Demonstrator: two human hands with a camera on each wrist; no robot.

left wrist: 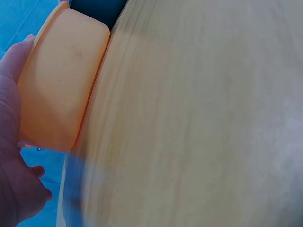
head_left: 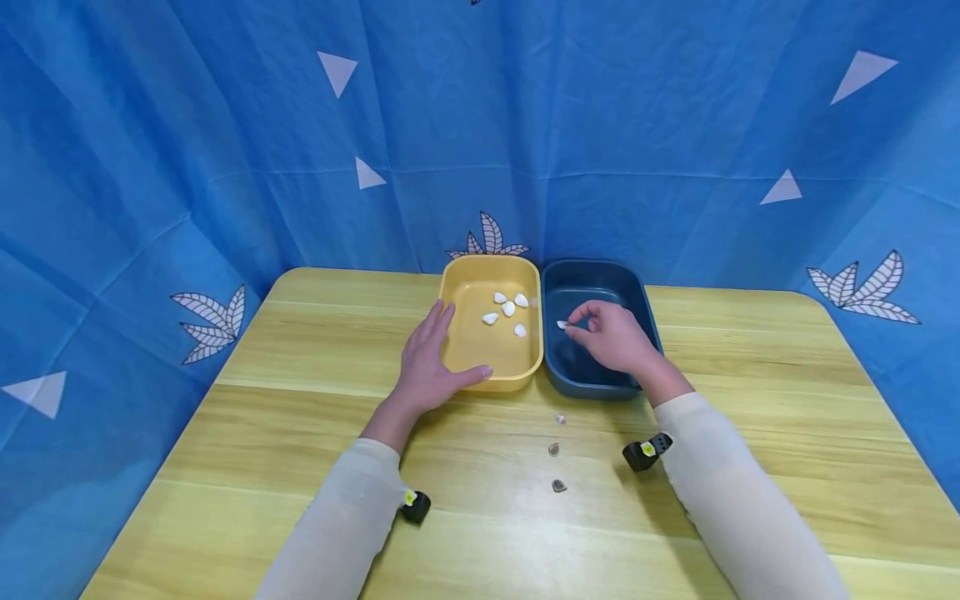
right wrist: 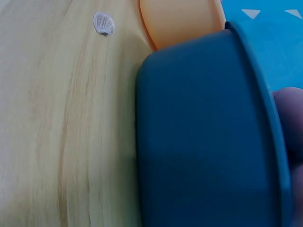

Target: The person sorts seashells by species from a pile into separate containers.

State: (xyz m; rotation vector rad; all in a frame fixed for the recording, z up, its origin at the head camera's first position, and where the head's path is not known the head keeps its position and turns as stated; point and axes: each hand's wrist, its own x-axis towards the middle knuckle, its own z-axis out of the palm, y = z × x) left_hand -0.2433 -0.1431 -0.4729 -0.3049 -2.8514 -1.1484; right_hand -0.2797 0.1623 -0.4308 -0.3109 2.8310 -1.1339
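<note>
**Small shell (head_left: pixel 562 324) pinched by the right hand (head_left: pixel 611 336) over the blue bin (head_left: pixel 592 391)**

The small shell is held between the thumb and index finger of the right hand, at the tips, on the side toward the left hand (head_left: pixel 429 367). It is seen against the floor of the blue bin; how high above that floor it is held cannot be told. The right wrist is carried over the bin's near right corner. In the right wrist view the fingers are partly hidden by the bin's wall, and the shell cannot be made out.

The yellow bin (head_left: pixel 480 342) is placed between the two hands, just beside the blue bin. Its near left corner is framed by the left hand, which is spread wide: the fingers are laid along the left rim, and the thumb is stretched across the near rim. Five white shells (head_left: pixel 508 308) are scattered inside, to the right of the left hand's fingers.

Nearer to the wearer than both hands, three loose shells (head_left: pixel 553 449) are lined up on the bench (head_left: pixel 300 417), between the forearms. The two nearest the wearer look darker than the third.

The forearms are covered by pale sleeves (head_left: pixel 337 525). Beyond the hands, the bench is backed by a blue curtain (head_left: pixel 450 100), printed with white triangles and leaves.
</note>
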